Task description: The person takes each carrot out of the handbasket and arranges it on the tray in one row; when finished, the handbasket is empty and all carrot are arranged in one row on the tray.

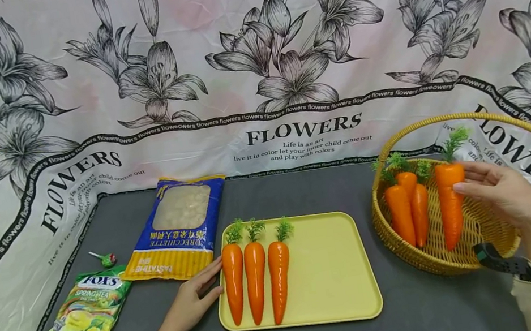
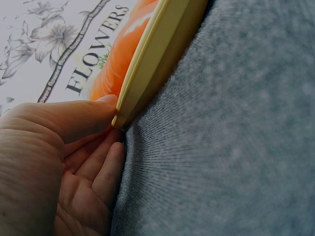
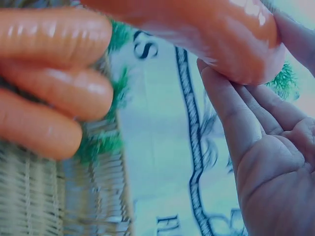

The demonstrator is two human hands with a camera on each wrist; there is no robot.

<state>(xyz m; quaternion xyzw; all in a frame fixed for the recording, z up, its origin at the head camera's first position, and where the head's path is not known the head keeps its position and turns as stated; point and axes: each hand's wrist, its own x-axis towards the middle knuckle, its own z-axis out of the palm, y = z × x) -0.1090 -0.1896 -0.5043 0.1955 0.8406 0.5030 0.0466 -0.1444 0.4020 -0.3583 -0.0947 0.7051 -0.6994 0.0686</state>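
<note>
My right hand (image 1: 504, 193) pinches an orange carrot (image 1: 451, 203) with a green leafy top between thumb and fingers, over the wicker basket (image 1: 434, 263). In the right wrist view the held carrot (image 3: 216, 34) fills the top. Several other carrots (image 3: 54, 88) lie in the basket's left side. My left hand (image 1: 193, 305) touches the left edge of a yellow tray (image 1: 332, 270), thumb and fingertips against its rim (image 2: 142, 73) in the left wrist view. Three carrots (image 1: 257, 281) lie side by side on the tray's left half, tops pointing away.
Left of the tray lies a blue and yellow pasta bag (image 1: 179, 224). Nearer the left edge are a green candy bag (image 1: 87, 315) and a small lollipop (image 1: 107, 260). The basket's tall handle (image 1: 464, 116) arches above it. A flower-printed cloth (image 1: 292, 138) hangs behind the grey table.
</note>
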